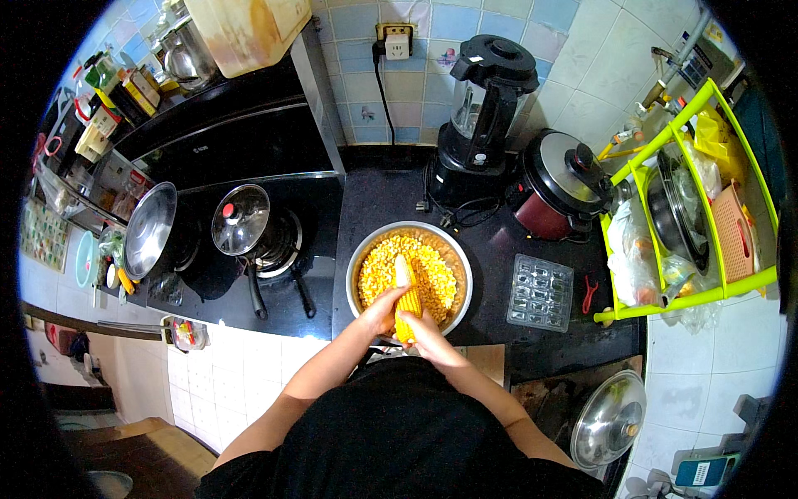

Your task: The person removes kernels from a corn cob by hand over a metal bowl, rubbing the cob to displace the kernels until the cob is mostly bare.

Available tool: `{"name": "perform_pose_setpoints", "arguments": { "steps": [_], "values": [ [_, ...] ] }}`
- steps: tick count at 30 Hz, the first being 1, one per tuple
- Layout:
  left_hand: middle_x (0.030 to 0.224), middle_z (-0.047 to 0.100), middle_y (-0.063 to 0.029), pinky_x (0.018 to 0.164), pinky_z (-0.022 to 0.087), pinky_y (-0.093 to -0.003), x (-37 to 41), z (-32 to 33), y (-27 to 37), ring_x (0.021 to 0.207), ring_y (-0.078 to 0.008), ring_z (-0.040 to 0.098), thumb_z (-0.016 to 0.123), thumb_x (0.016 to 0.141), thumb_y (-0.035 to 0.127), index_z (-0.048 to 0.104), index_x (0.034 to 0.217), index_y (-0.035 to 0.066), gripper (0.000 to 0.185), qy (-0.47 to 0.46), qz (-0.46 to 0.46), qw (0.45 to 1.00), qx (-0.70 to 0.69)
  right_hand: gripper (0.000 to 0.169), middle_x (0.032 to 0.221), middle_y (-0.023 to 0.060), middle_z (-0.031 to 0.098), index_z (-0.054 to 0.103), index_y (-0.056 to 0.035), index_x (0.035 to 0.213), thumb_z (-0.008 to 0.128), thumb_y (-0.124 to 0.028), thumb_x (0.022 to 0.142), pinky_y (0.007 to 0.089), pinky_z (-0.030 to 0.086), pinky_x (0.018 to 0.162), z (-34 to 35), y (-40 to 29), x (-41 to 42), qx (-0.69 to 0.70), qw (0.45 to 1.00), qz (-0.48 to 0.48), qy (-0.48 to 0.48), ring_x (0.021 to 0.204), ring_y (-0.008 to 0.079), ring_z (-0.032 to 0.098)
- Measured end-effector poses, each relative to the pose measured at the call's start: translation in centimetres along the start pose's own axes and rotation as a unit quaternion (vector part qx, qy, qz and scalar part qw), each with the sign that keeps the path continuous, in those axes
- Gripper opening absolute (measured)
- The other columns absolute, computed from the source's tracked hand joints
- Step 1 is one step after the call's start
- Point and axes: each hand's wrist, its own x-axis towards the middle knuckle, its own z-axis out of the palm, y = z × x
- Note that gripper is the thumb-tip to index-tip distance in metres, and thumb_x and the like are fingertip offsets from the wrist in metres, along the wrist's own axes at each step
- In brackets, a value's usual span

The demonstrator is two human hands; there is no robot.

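Both my hands grip one ear of corn (408, 304) above a round metal basin (462, 252). My left hand (381, 312) holds its left side, with the fingers wrapped toward the cob. Lower down, my right hand (426, 334) closes around the near end from the right. The far part of the ear looks pale and stripped, while yellow kernels still cover the near part. Loose corn kernels (380, 259) fill much of the basin under the ear. Some fingertips are hidden beneath the corn.
A blender (489, 112) and a dark red electric cooker (555, 187) stand behind the basin. To the right lie a clear plastic tray (540, 293), a red peeler (588, 294) and a green rack (661, 309). A lidded pan (240, 221) sits on the gas stove (318, 249) at left.
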Motion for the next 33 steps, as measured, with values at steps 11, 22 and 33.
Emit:
{"name": "perform_pose_setpoints", "arguments": {
  "steps": [11,22,33],
  "values": [
    [0.09,0.056,-0.0145,0.065,0.05,-0.0417,0.6,-0.2,-1.2,0.079,-0.026,0.057,0.053,0.086,0.022,0.045,0.108,0.003,0.03,0.039,0.035,0.998,0.034,0.036,0.076,0.0101,0.055,0.034,-0.0102,0.113,0.054,-0.02,0.085,0.0245,0.039,0.03,0.0,-0.3,-0.3,-0.011,0.999,0.051,-0.001,0.05,0.0182,0.058],
    [0.085,0.06,-0.0141,0.067,0.048,-0.0407,2.2,-1.1,-1.8,0.075,-0.0267,0.058,0.045,0.088,0.033,0.051,0.103,0.003,0.034,0.054,-0.001,0.998,0.04,0.036,0.075,0.0107,0.056,0.034,-0.007,0.11,0.055,-0.02,0.083,0.0238,0.038,0.029,0.4,0.0,-0.2,-0.049,0.997,0.04,0.054,0.048,0.0175,0.058],
    [0.083,0.058,-0.0133,0.065,0.047,-0.0409,1.3,0.6,-0.8,0.071,-0.0268,0.057,0.042,0.09,0.04,0.049,0.101,0.006,0.036,0.049,-0.039,0.998,-0.012,0.047,0.079,0.0124,0.056,0.028,-0.0042,0.114,0.058,-0.013,0.079,0.0252,0.038,0.027,0.9,-0.2,-0.4,-0.1,0.992,-0.015,0.069,0.046,0.0176,0.058]
  ]
}}
